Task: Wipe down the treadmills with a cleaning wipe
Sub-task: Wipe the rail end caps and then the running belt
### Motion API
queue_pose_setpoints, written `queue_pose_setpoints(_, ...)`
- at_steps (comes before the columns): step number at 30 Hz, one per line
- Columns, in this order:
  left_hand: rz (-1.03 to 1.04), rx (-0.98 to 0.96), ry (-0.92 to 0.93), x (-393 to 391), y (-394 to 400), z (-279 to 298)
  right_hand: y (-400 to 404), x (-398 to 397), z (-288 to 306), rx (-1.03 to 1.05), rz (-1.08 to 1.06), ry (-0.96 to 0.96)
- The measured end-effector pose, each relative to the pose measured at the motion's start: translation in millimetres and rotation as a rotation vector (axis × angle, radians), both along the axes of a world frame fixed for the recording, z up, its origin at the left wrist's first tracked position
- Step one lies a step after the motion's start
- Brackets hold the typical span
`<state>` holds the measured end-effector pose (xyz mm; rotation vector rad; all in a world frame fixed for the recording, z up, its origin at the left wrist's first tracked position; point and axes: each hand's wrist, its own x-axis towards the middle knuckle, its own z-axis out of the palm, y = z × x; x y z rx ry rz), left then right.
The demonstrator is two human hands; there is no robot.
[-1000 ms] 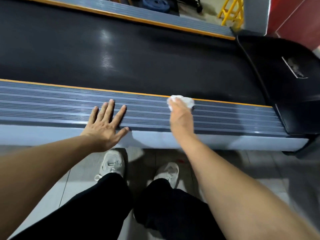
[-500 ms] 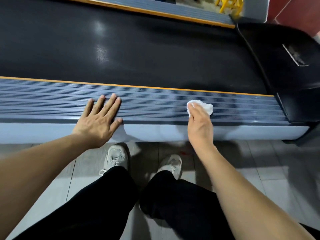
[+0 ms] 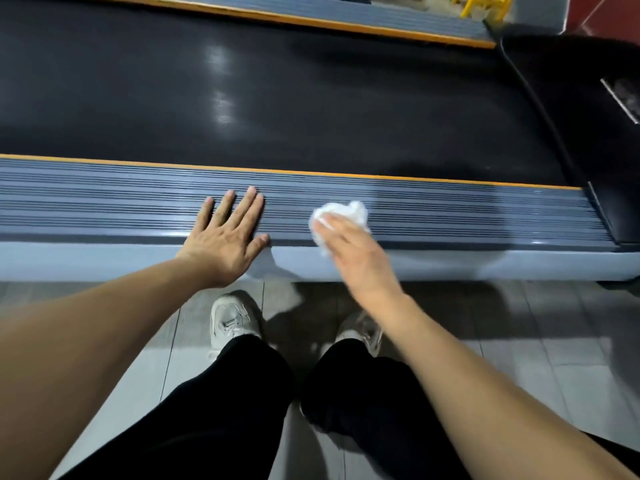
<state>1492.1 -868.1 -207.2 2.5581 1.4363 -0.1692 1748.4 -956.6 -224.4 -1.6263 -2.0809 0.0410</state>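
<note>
On the ribbed side rail (image 3: 450, 216), the right hand (image 3: 356, 254) presses the crumpled wipe (image 3: 341, 214) under mostly straight fingers. The rail runs left-right, so I'd guess sideways strokes; the left hand (image 3: 225, 237) lies flat, fingers spread, just beside.

White wipe on the treadmill's side rail

The crumpled cleaning wipe (image 3: 341, 216) lies bunched on the treadmill's (image 3: 242, 109) grey ribbed side rail (image 3: 467, 216), beside the glossy black belt edged in orange.

A grey ribbed treadmill side rail (image 3: 450, 209) carries a crumpled white wipe (image 3: 341, 216) and a flat left hand (image 3: 225, 237).
</note>
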Motion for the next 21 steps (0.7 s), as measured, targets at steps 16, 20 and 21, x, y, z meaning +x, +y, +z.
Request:
queue_pose_setpoints(16, 0.283, 0.237, -0.166, -61, -20, -20, 46, -68, 15, -0.105, 0.226, -0.045)
queue_pose_setpoints(20, 0.402, 0.216, -0.171, -111, -3, -15, 80, -25, 22, -0.132, 0.182, -0.018)
queue_pose_setpoints(21, 0.391, 0.215, -0.165, -114, -1, -16, 83, -11, 20, -0.117, 0.039, 0.018)
